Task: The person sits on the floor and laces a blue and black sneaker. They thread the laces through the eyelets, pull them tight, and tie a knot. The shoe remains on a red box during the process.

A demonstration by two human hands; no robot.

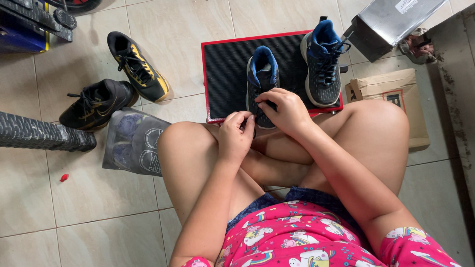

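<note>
Shoe in hand: dark grey and blue sneaker (260, 80), upright on the ribbed black mat with red edge (226, 76), its heel end toward the person's crossed legs and partly hidden under the hands.
Left hand (234, 136): fingers curled and pinched together at the near end of the shoe, just beside the right hand; they seem to nip something thin, perhaps a lace end, but it is too small to tell.
Right hand (286, 109): lies over the shoe's back half, fingers bent and closed on the laces or tongue; the exact hold is hidden by the knuckles.
Step, as I judge it: lacing or tightening work at the shoe's opening, both hands close in, the shoe steady on the mat.
Next move, as I judge it: calls for a fine pinch and an even pull, with one hand keeping the shoe from sliding.
Second blue shoe (321, 62): on the mat's right side, apart from the hands, laces loose.
Floor: pale tiles; two black and yellow shoes (114, 83) lie well to the left, a clear bag (133, 141) beside the left knee, a cardboard box (397, 99) and a metal tray (400, 9) to the right.
</note>
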